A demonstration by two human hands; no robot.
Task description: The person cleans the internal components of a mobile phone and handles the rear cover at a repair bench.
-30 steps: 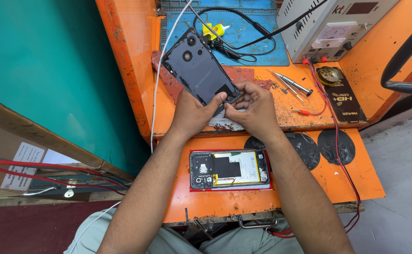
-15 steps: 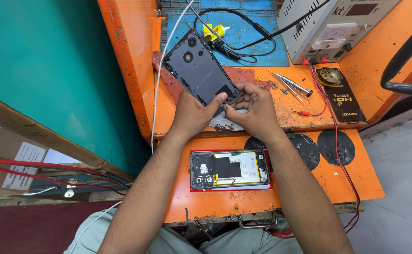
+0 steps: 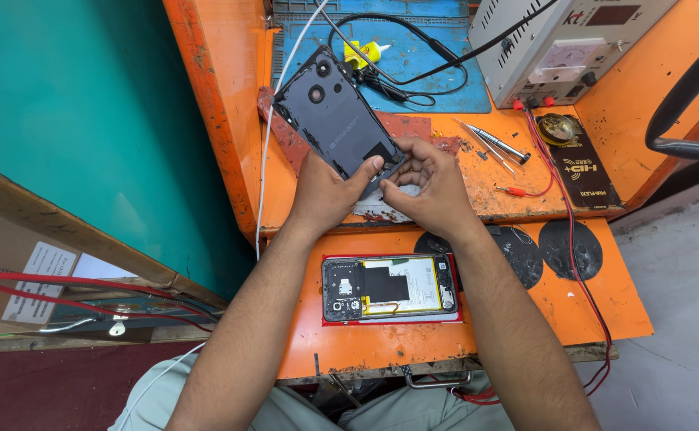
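Both hands grip the dark phone back cover at its near end, over the middle of the orange table. The left hand has its fingers closed around the cover's corner, thumb on top; the right hand pinches the same end. An opened phone lies flat near the table's front edge.

A worn orange workbench stands against a teal wall, with grey floor alongside.
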